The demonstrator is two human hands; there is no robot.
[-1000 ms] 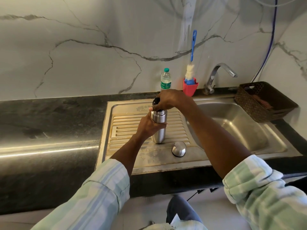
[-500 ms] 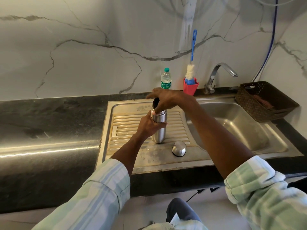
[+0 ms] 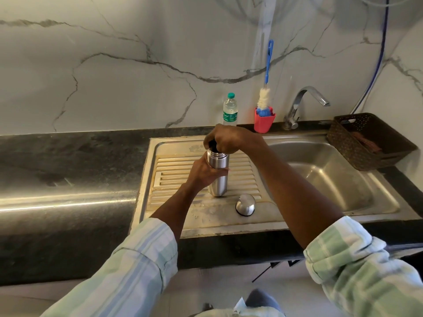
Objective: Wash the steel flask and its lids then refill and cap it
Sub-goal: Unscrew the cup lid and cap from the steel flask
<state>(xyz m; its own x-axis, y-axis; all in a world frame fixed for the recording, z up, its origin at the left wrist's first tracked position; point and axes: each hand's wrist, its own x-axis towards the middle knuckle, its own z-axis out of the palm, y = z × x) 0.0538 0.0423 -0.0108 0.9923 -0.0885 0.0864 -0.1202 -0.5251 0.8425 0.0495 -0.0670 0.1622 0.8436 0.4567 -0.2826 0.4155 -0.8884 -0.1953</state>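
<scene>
On the sink's ribbed drainboard (image 3: pixel 242 170), the steel flask (image 3: pixel 218 177) is stood upright and gripped at both ends.

The body is wrapped by the left hand (image 3: pixel 203 172), fingers curled round it, while the black inner lid (image 3: pixel 212 145) at the mouth is covered and clutched by the right hand (image 3: pixel 229 138). The steel outer cap (image 3: pixel 245 204) is left dome-up just beside the flask's base. A water bottle (image 3: pixel 230 110), a bottle brush (image 3: pixel 264 97) in a red cup (image 3: pixel 263 121), the tap (image 3: pixel 304 104) and a brown basket (image 3: pixel 370 143) are lined up along the counter (image 3: pixel 68 161) behind.

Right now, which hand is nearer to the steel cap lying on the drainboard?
Left. The left hand grips the flask just above the cap; the right hand is higher, at the flask's top.
</scene>
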